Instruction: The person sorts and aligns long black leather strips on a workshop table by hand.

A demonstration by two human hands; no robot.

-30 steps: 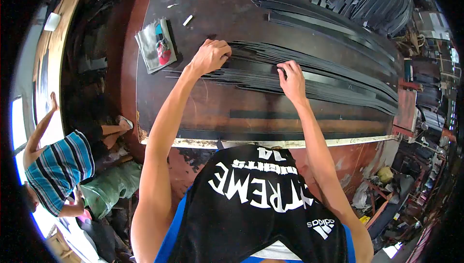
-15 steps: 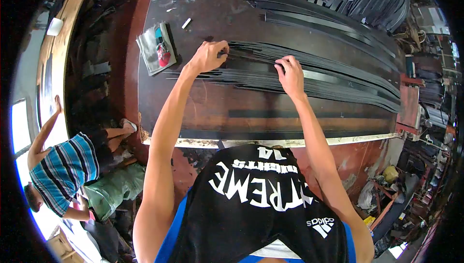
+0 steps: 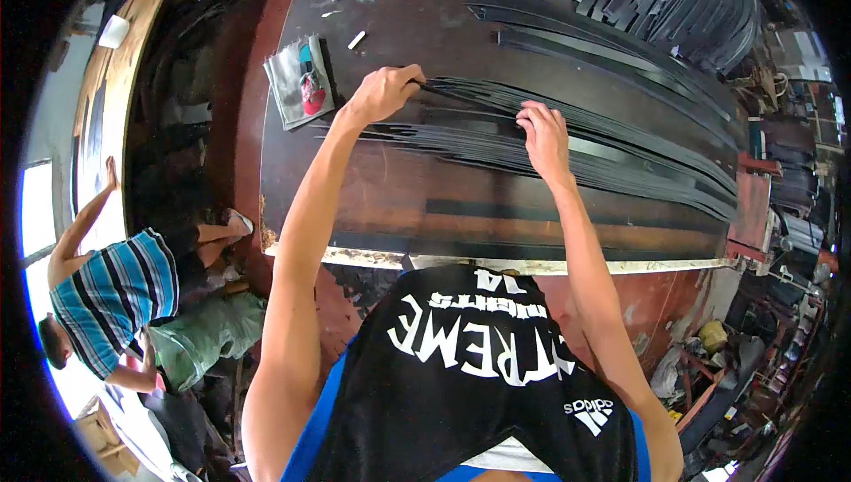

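Long thin black strips lie in two bundles on the dark table, an upper bundle [image 3: 620, 135] and a lower bundle [image 3: 496, 152]. At the left end of the upper bundle, my left hand [image 3: 385, 94] is closed, pinching the end of a black strip [image 3: 465, 98]. Farther along that strip, my right hand [image 3: 546, 138] has its fingers curled together on it, just above the gap between the bundles. The fingertips of both hands are partly hidden.
On the table [image 3: 355, 207] lie a grey cloth pad [image 3: 288, 97] with a red and teal picture and a white chalk stick [image 3: 356, 40]. A thick stack of black strips [image 3: 678, 3] sits at the back right. Another person [image 3: 115, 296] works at a bench on the left.
My left hand has moved slightly away from me with the strip end, and the strip between the hands shows more clearly. My right hand stays near the same spot. The view has shifted a little.
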